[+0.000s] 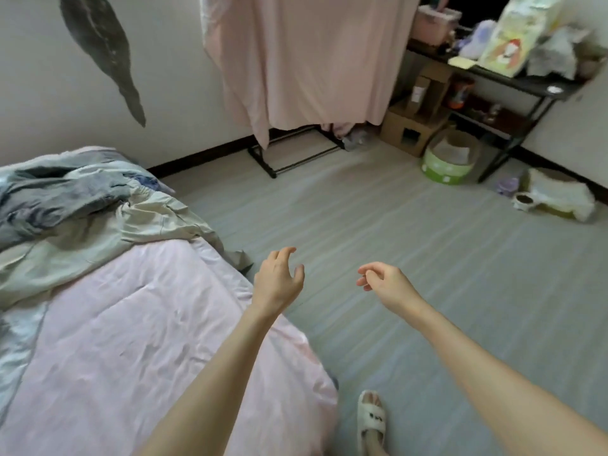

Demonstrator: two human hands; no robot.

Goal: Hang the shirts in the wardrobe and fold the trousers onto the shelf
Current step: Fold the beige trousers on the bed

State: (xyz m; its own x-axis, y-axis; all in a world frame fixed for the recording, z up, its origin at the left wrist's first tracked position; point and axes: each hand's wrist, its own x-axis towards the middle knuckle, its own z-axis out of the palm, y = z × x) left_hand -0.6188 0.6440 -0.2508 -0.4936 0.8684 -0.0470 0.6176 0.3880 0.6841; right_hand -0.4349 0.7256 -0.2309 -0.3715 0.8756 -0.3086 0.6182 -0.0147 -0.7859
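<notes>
While both hands [329, 281] hover empty, crumpled clothes [65, 205] sprawl across the bed [131, 340].

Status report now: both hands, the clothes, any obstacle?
Left hand and right hand open, empty. Clothes pile untouched on bed. Floor ahead open.

Your bed [125, 340] cut off at the left and bottom edges, clothes heap [65, 205] running out of frame on the left, rack [289, 156] mostly hidden under the pink sheet [306, 60], your foot [371, 422] cropped at the bottom, worktop [513, 79] clutter too blurred to name
</notes>
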